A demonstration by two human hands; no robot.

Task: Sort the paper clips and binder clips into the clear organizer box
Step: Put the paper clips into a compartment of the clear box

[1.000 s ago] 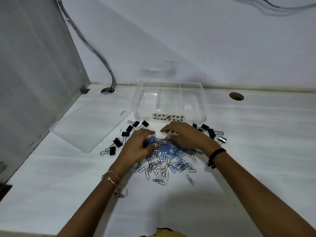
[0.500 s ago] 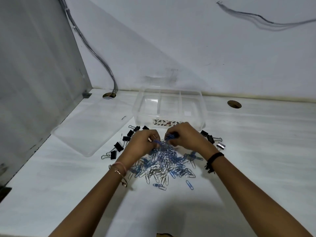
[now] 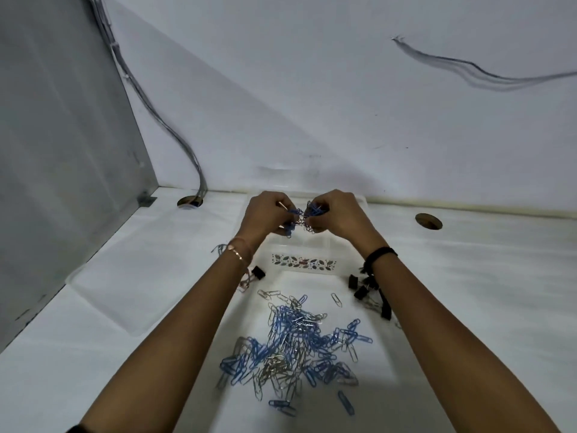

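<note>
Item: left hand [image 3: 268, 215], raised at centre frame, grip closed on one side of a tangled bunch of blue paper clips [image 3: 302, 217]

Item: right hand [image 3: 335, 214], level with the left and just beside it, grip closed on the other side of the same bunch; the clump bridges the two hands

Item: clear organizer box [image 3: 304, 260], on the desk [image 3: 468, 292] directly below the hands, mostly hidden by them; a leaf-pattern label shows on its near wall. Which compartment lies under the bunch cannot be told

Item: loose pile of paper clips [image 3: 293, 348], blue and silver mixed, lower centre of frame, between the forearms

Item: binder clips, black; one [image 3: 258, 272] beside the left wrist, a cluster [image 3: 363, 287] under the right wrist, near the box front

Item: clear lid [image 3: 140, 276], flat on the desk, left of centre

Step in hand, as judged: first handful of paper clips carried over the box; binder clips untouched

Next move, as judged: pick one compartment, lower the bunch within its walls and loosen both grips together, since interlocked clips may hang from the fingers or drop across a divider
</note>
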